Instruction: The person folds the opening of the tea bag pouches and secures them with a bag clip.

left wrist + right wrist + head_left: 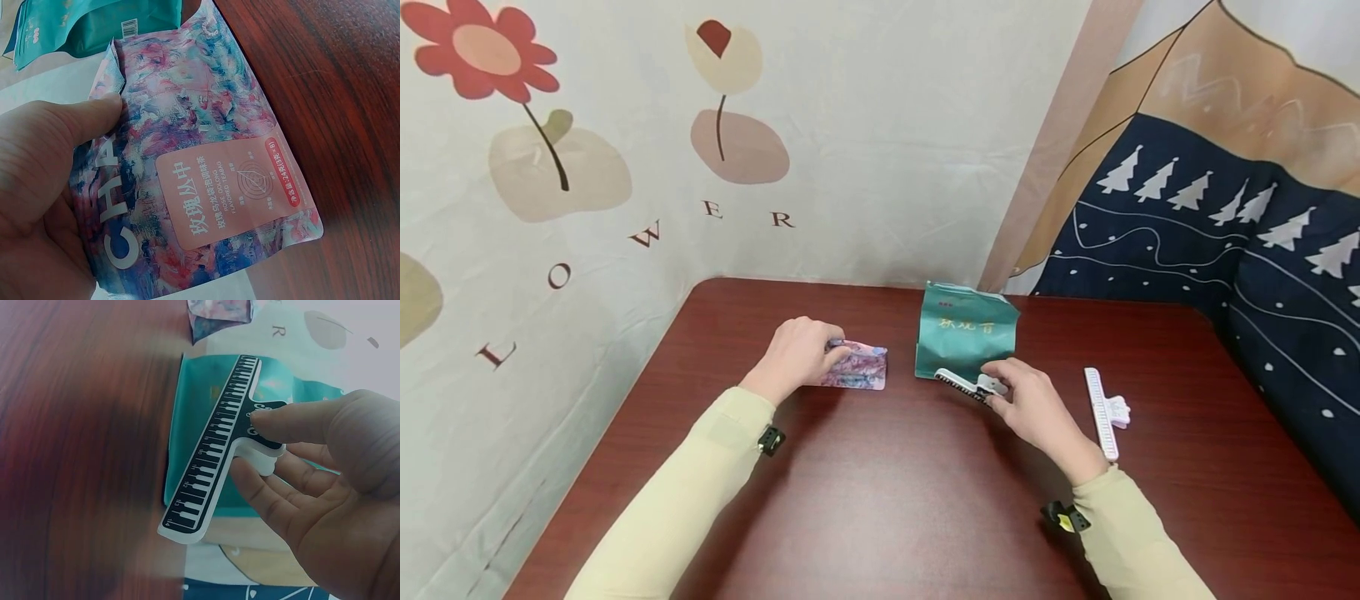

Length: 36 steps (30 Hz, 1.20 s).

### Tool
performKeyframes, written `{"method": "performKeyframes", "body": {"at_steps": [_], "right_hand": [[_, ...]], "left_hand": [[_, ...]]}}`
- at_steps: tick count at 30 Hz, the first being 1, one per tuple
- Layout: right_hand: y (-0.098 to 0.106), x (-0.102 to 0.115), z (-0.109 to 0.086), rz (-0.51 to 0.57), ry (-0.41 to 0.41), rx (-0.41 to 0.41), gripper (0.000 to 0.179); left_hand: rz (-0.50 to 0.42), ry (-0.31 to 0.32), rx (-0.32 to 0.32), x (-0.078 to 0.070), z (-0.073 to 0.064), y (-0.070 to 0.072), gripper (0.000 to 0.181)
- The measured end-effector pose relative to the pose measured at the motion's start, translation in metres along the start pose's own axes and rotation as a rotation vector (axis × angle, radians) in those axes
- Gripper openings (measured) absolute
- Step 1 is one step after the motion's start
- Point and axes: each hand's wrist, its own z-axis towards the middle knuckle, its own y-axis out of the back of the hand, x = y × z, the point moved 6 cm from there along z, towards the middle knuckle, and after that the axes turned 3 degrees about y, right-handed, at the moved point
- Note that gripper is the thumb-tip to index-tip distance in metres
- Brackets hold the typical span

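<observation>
My left hand grips the top of a pink and blue tea bag pouch, thumb across its front. The pouch bears a pink label with "ROSE OOLONG FLAVORED TEABAG" on it. In my right hand is a sealing clip with a black-and-white piano-key pattern, pinched by its handle between thumb and fingers. The long bar of this clip points left, in front of the lower part of a green pouch with gold characters. That green pouch stands upright between my hands, toward the back of the table.
A white sealing clip lies on the dark red wooden table, right of my right hand. Behind the table hangs a pale curtain with flower prints, and a navy tree-patterned cloth covers the right side.
</observation>
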Motion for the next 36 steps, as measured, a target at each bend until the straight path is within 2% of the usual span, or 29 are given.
{"method": "performKeyframes", "body": {"at_steps": [11, 21, 36], "right_hand": [[-0.010, 0.011, 0.013, 0.038, 0.008, -0.021, 0.033], [-0.018, 0.021, 0.021, 0.059, 0.025, -0.095, 0.034], [-0.036, 0.037, 0.035, 0.094, 0.051, -0.112, 0.033]], "left_hand": [[0.004, 0.001, 0.000, -0.001, 0.000, 0.002, 0.022], [-0.003, 0.005, -0.001, 0.000, -0.001, 0.002, 0.020], [-0.003, 0.007, 0.010, 0.000, -0.001, -0.001, 0.022]]}}
